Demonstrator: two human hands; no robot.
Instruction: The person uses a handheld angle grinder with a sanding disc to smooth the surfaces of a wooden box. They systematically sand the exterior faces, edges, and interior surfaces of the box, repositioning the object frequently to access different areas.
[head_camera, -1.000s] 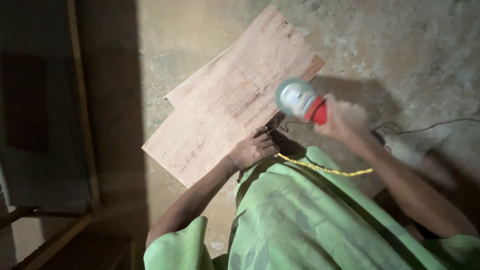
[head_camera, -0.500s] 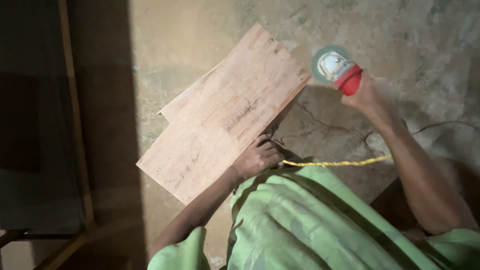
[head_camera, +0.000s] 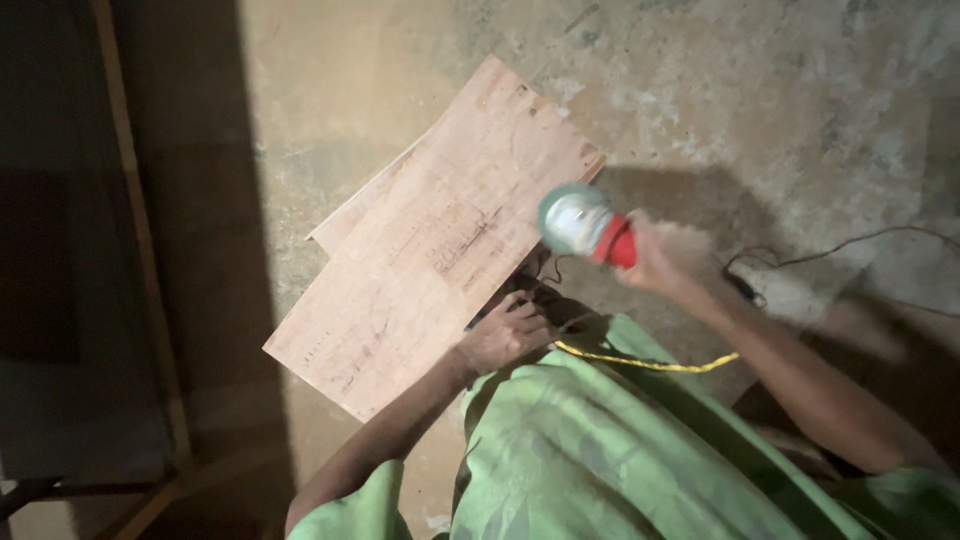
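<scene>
At far left, a wooden frame (head_camera: 135, 250) stands in deep shadow over the dark part of the concrete floor (head_camera: 760, 90). The lit floor is rough, stained and mottled. A plywood board (head_camera: 430, 240) lies flat on it, set diagonally, with a second sheet edge showing beneath its upper left side. The left hand (head_camera: 503, 333) rests at the board's lower right edge, fingers curled against it. The right hand (head_camera: 655, 255), blurred, is closed around a red-bodied power tool (head_camera: 585, 225) held above the board's right edge. A yellow cord (head_camera: 650, 362) crosses the green garment (head_camera: 610, 450). Thin cables (head_camera: 850, 245) trail across the floor at right.
</scene>
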